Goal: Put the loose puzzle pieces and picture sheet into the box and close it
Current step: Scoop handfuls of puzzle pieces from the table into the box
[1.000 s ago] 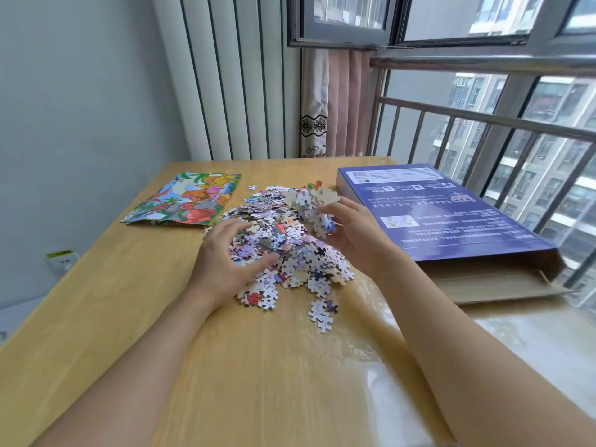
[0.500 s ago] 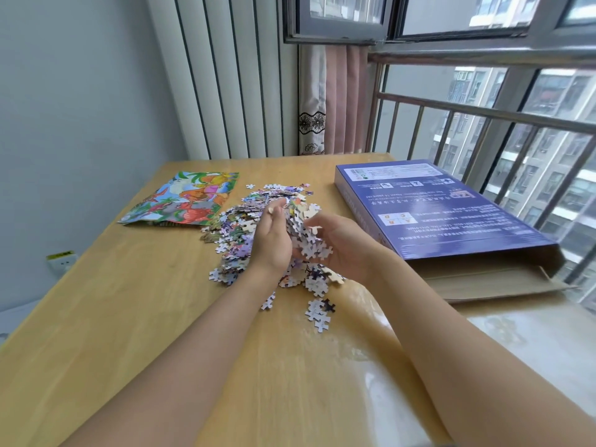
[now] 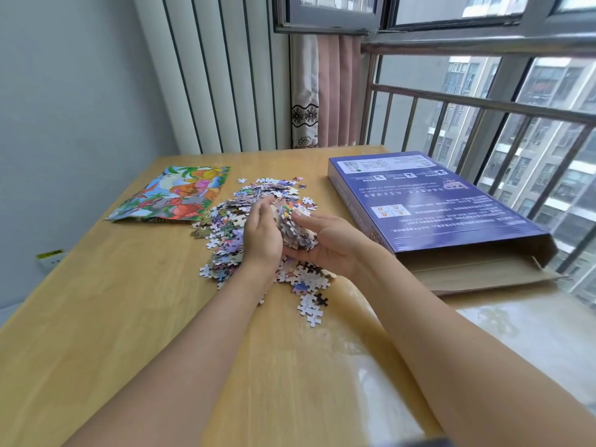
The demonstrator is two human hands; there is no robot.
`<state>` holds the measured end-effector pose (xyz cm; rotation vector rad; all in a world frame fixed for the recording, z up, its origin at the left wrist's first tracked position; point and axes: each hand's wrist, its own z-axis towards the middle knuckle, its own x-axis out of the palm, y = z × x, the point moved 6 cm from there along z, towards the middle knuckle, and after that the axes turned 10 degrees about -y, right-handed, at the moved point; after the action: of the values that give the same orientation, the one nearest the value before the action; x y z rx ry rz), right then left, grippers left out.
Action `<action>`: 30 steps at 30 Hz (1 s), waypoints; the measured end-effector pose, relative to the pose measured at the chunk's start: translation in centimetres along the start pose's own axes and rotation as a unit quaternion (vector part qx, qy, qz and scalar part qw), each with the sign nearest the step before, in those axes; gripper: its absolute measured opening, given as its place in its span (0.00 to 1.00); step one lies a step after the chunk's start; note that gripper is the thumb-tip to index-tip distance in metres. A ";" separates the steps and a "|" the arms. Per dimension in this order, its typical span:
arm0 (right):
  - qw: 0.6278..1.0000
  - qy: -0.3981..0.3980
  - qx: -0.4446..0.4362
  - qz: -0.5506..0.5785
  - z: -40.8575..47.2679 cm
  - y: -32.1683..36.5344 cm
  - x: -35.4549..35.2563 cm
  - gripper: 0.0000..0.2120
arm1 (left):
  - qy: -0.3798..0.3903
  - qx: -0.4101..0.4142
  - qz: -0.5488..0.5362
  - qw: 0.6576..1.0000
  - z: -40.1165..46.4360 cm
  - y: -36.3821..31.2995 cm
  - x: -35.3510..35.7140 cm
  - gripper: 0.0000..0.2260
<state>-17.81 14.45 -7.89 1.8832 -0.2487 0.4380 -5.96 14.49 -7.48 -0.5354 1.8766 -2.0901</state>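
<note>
Both hands meet over the puzzle pieces (image 3: pixel 258 221) heaped on the table (image 3: pixel 96 317). The left hand (image 3: pixel 263 233) and right hand (image 3: pixel 329 243) cup a clump of pieces between them, seemingly lifted just off the heap. Left of the heap lies the picture sheet (image 3: pixel 174 195); right of it, the blue box (image 3: pixel 429 204), its near end flap open.

There was just one camera, worn on the person's head. It looked forward and down at the table (image 3: pixel 96 317) from close up, with both arms reaching out from the bottom edge. The window (image 3: pixel 483 91) was at the top right.
</note>
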 end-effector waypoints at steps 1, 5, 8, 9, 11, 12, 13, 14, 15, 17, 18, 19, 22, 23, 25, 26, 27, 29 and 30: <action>1.000 -0.001 -0.003 -0.010 0.0 0.1 0.0 0.12 | -0.004 0.010 0.001 1.000 0.1 -0.1 -0.1 0.16; 1.000 0.011 -0.014 -0.009 -0.3 0.4 0.3 0.16 | 0.012 0.040 0.014 0.999 -0.4 -0.7 0.0 0.16; 1.000 0.012 -0.012 0.009 -0.4 0.3 0.3 0.17 | 0.031 0.048 0.022 0.998 -0.8 -1.0 0.3 0.16; 1.000 0.014 -0.008 0.012 -0.4 0.3 0.2 0.16 | 0.033 0.048 0.021 0.998 -0.8 -0.9 0.3 0.17; 1.000 0.018 -0.003 0.012 -0.5 0.3 0.2 0.12 | 0.037 0.042 0.012 0.998 -0.7 -0.9 0.3 0.17; 1.000 0.017 0.000 0.016 -0.7 0.4 0.2 0.10 | 0.040 0.037 0.007 0.998 -0.8 -1.0 0.3 0.16; 1.000 0.016 0.003 0.025 -0.9 0.5 0.1 0.09 | 0.045 0.035 0.001 0.998 -0.9 -1.1 0.3 0.17; 0.999 0.014 0.006 0.034 -1.1 0.6 0.0 0.09 | 0.047 0.032 -0.011 0.998 -0.9 -1.3 0.3 0.17; 0.999 0.013 0.009 0.040 -1.4 0.8 -0.1 0.10 | 0.043 0.029 -0.024 0.998 -0.9 -1.5 0.1 0.16; 0.999 -0.004 0.009 0.034 -2.1 1.4 -0.6 0.11 | 0.029 0.027 -0.044 0.998 -0.9 -2.0 -0.2 0.14; 0.999 -0.015 0.007 0.029 -2.6 1.9 -1.0 0.13 | 0.022 0.034 -0.044 0.998 -0.9 -2.3 -0.4 0.13; 0.999 -0.028 0.004 0.025 -3.1 2.5 -1.6 0.15 | 0.016 0.055 -0.025 0.998 -1.0 -2.7 -0.5 0.12; 0.998 -0.061 -0.023 0.011 -5.2 4.8 -3.9 0.17 | 0.055 0.183 0.114 0.975 -2.3 -4.2 0.7 0.07; 0.997 -0.069 -0.031 0.003 -6.1 5.6 -5.0 0.16 | 0.089 0.220 0.161 0.958 -3.1 -4.6 1.9 0.09; 0.996 -0.078 -0.039 -0.010 -7.6 7.0 -7.3 0.14 | 0.152 0.276 0.234 0.920 -4.8 -4.6 4.5 0.16; 0.995 -0.083 -0.046 -0.017 -8.4 7.8 -8.6 0.13 | 0.176 0.299 0.263 0.900 -5.8 -4.6 6.0 0.20; 0.994 -0.092 -0.052 -0.023 -9.0 8.4 -9.7 0.12 | 0.193 0.316 0.294 0.881 -6.7 -4.5 7.4 0.23; 0.991 -0.117 -0.060 -0.026 -10.0 9.5 -11.9 0.11 | 0.218 0.328 0.355 0.848 -8.2 -4.0 10.1 0.28; 0.989 -0.130 -0.064 -0.023 -10.5 9.9 -13.0 0.10 | 0.234 0.325 0.386 0.831 -8.9 -3.6 11.5 0.28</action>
<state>-35.22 20.36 -1.61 1.8131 -0.3971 0.1404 -20.12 17.72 -3.69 0.8261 1.0836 -2.1229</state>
